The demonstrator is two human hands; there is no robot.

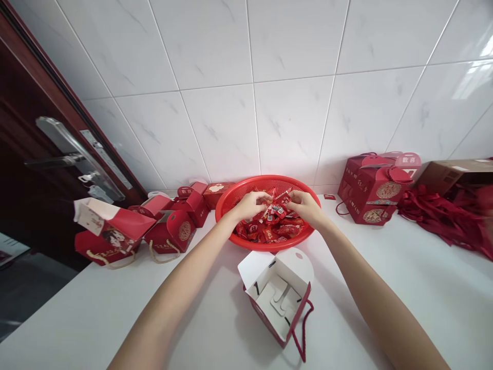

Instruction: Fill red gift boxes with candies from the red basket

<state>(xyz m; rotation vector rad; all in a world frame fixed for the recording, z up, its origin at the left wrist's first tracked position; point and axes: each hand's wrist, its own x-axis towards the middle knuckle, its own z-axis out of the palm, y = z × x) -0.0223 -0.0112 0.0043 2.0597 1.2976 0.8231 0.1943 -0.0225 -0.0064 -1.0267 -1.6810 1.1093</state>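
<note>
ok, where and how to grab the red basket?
Likely the rim of the red basket, at its left and right ends: left hand from the left, right hand from the right. The wide lip flares outward there, while red packets cover the bottom and the open box stands by the near side.

The wrapped packets (269,234) cover the floor of the red basket (221,205) near the table's (215,329) far edge; their print is too small to read. What the left hand (252,206) grips among them is unclear, and the right hand (307,206) partly covers the packet it pinches. Rightward, the red fabric heap (442,221), blurred, and the cardboard box (442,174) are cut off, like the table's near edge.
</note>
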